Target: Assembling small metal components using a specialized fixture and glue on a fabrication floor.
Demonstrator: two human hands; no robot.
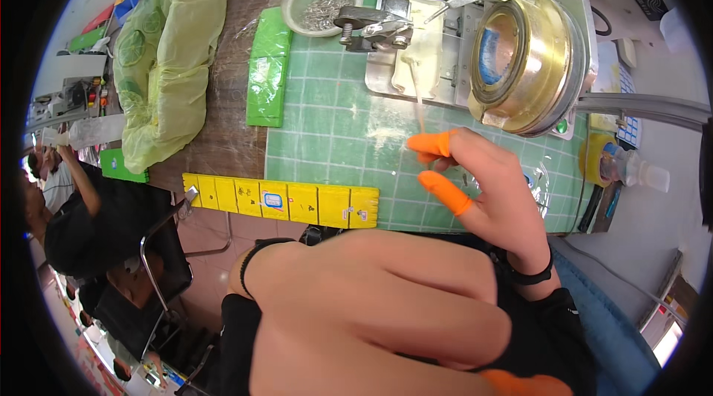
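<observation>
Your right hand (490, 188) pinches a thin strip (420, 110) in capped fingertips (431, 145), holding it taut from the machine (416, 40) above the green mat (334, 136). Your left hand (371, 314) hangs close, blurred; I cannot tell its grip.

Single head cam, fisheye, looks steeply down, close over green mat (334, 136) at bench edge.

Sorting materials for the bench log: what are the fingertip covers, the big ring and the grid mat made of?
Fingertip covers: orange, matte, stretched snug, likely latex or rubber. Big ring: polished brass-coloured metal, mirror reflections. Grid mat: green, flat, white grid lines, probably vinyl or rubber cutting mat.
</observation>
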